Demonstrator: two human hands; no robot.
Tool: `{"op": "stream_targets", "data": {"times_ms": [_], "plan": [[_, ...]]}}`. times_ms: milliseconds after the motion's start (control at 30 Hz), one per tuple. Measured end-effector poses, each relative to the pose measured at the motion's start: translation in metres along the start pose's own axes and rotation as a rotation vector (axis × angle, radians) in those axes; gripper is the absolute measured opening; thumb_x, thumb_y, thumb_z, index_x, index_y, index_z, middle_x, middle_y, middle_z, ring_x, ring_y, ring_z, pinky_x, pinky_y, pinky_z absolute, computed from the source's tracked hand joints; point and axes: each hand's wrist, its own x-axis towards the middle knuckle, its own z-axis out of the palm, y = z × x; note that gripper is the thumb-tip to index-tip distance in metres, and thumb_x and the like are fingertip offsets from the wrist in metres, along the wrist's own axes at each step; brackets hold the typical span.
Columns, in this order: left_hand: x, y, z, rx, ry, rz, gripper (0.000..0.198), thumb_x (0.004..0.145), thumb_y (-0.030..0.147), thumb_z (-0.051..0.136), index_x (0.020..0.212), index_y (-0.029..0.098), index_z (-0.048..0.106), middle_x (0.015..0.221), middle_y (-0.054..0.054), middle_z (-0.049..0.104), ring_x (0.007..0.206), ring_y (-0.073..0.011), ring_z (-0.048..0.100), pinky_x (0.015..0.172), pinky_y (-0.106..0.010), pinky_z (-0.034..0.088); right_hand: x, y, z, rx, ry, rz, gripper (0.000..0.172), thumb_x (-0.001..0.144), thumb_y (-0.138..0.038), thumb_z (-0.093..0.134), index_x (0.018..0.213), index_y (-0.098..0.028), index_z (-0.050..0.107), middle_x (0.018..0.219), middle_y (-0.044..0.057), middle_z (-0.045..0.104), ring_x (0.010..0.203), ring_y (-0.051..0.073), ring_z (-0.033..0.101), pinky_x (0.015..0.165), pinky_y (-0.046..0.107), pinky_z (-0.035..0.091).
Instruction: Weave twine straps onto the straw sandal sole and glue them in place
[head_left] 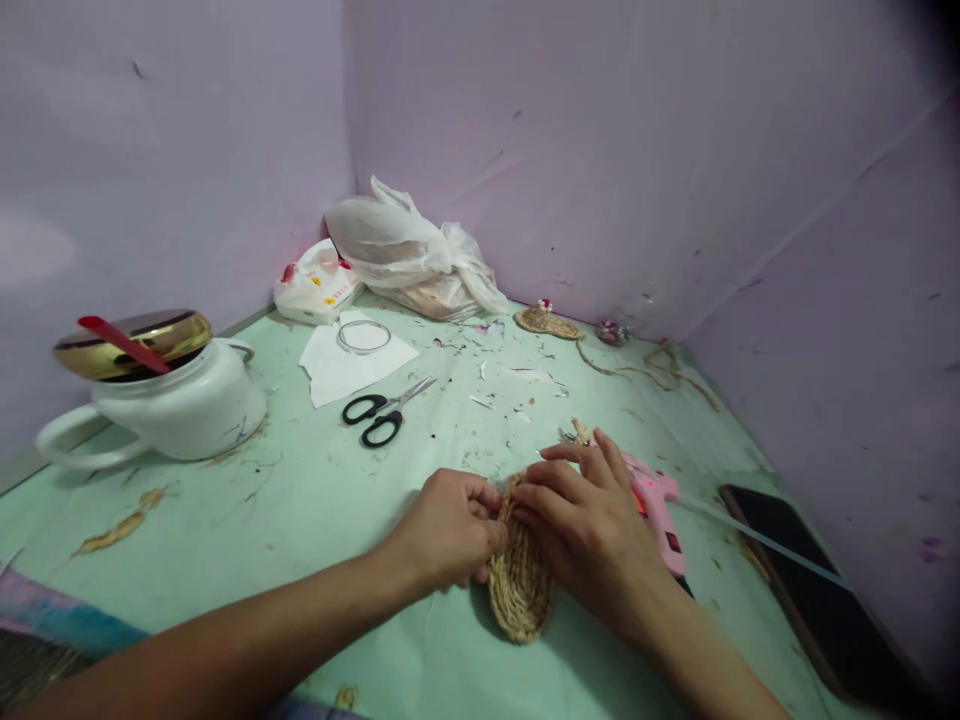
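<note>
At six o'clock on a green table (300, 530) is a woven straw oval (523, 595). The left hand (457, 530) pinches its ten-o'clock rim; the right hand (596, 520) curls over its twelve-o'clock end, grip hidden. Probably light and bendable, best held by the rim.

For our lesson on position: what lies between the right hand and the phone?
The head view shows a pink glue gun, its stick over the phone.

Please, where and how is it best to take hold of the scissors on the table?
Probably best by the black handle loops, from the near side, with the left hand, once it lets go of the woven piece: the scissors lie flat, loops nearer, metal blades pointing away and rightward.
</note>
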Motion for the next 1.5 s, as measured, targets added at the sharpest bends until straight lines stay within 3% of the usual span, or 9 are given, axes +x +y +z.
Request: {"op": "stream_targets", "data": {"times_ms": [233, 400, 500, 633, 767, 933, 1067, 1267, 1500], "plan": [[-0.003, 0.002, 0.001, -0.04, 0.018, 0.04, 0.022, 0.061, 0.011, 0.054, 0.082, 0.014, 0.056, 0.043, 0.01, 0.043, 0.031, -0.0068, 0.044, 0.027, -0.016, 0.032, 0.001, -0.009, -0.001, 0.061, -0.023, 0.042, 0.017, 0.072, -0.01, 0.054, 0.066, -0.022, 0.063, 0.071, 0.0, 0.064, 0.091, 0.024, 0.052, 0.102, 0.056, 0.017], [-0.006, 0.002, -0.001, 0.051, -0.024, 0.046, 0.014, 0.063, 0.011, 0.048, 0.072, 0.014, 0.058, 0.044, 0.009, 0.042, 0.031, -0.0066, 0.042, 0.03, -0.017, 0.031, 0.005, -0.009, 0.003, 0.043, -0.077, 0.029, 0.02, 0.07, -0.007, 0.054, 0.065, -0.023, 0.064, 0.07, 0.0, 0.065, 0.095, 0.027, 0.054, 0.1, 0.06, 0.018], [-0.005, -0.002, -0.001, 0.235, 0.053, 0.106, 0.01, 0.065, 0.015, 0.049, 0.067, 0.015, 0.059, 0.044, 0.007, 0.042, 0.037, -0.0085, 0.043, 0.036, -0.02, 0.032, 0.003, -0.008, -0.004, 0.02, -0.077, 0.071, 0.016, 0.072, -0.012, 0.057, 0.08, -0.023, 0.065, 0.087, 0.003, 0.067, 0.103, 0.029, 0.051, 0.099, 0.062, 0.017], [-0.005, -0.004, -0.002, 0.434, 0.193, 0.229, 0.02, 0.066, 0.024, 0.055, 0.082, 0.016, 0.064, 0.054, 0.003, 0.052, 0.05, -0.0117, 0.047, 0.048, -0.023, 0.035, -0.016, -0.001, -0.023, 0.034, 0.084, 0.177, 0.031, 0.073, -0.023, 0.062, 0.104, -0.02, 0.059, 0.112, 0.011, 0.059, 0.108, 0.029, 0.05, 0.097, 0.056, 0.03], [-0.006, -0.005, -0.001, 0.466, 0.182, 0.197, 0.024, 0.072, 0.028, 0.051, 0.087, 0.015, 0.064, 0.055, 0.002, 0.052, 0.05, -0.0126, 0.046, 0.049, -0.024, 0.034, -0.05, 0.011, -0.029, 0.144, 0.189, 0.672, 0.024, 0.076, -0.028, 0.056, 0.098, -0.02, 0.057, 0.094, 0.011, 0.063, 0.078, 0.024, 0.063, 0.07, 0.043, 0.051], [-0.01, -0.007, 0.006, 0.673, 0.232, 0.304, 0.021, 0.076, 0.024, 0.045, 0.074, 0.018, 0.065, 0.056, 0.0, 0.053, 0.053, -0.014, 0.048, 0.053, -0.025, 0.034, -0.069, 0.008, -0.012, 0.96, -0.067, 1.105, 0.029, 0.072, -0.028, 0.058, 0.099, -0.02, 0.052, 0.065, 0.002, 0.065, 0.053, 0.019, 0.065, 0.049, 0.033, 0.054], [-0.009, -0.007, 0.01, 0.771, 0.241, 0.358, 0.023, 0.077, 0.02, 0.042, 0.074, 0.017, 0.065, 0.065, -0.004, 0.059, 0.059, -0.0155, 0.051, 0.057, -0.026, 0.035, -0.055, -0.004, -0.001, 1.144, 0.031, 1.161, 0.028, 0.066, -0.024, 0.059, 0.093, -0.019, 0.052, 0.061, 0.0, 0.065, 0.052, 0.018, 0.065, 0.052, 0.033, 0.054], [-0.007, -0.003, 0.009, 0.805, 0.241, 0.3, 0.021, 0.077, 0.023, 0.043, 0.064, 0.017, 0.058, 0.059, -0.003, 0.057, 0.054, -0.0145, 0.048, 0.053, -0.025, 0.032, -0.042, -0.005, 0.007, 0.989, 0.024, 1.106, 0.037, 0.065, -0.025, 0.059, 0.099, -0.014, 0.052, 0.059, -0.002, 0.059, 0.053, 0.016, 0.06, 0.053, 0.031, 0.05], [-0.01, 0.002, 0.001, 0.907, 0.139, 0.444, 0.021, 0.08, 0.025, 0.043, 0.063, 0.016, 0.055, 0.062, -0.003, 0.057, 0.056, -0.0142, 0.049, 0.054, -0.025, 0.034, -0.028, 0.0, 0.015, 0.841, 0.103, 0.995, 0.045, 0.065, -0.017, 0.057, 0.109, -0.013, 0.056, 0.093, 0.008, 0.063, 0.074, 0.017, 0.061, 0.068, 0.033, 0.051]]}}
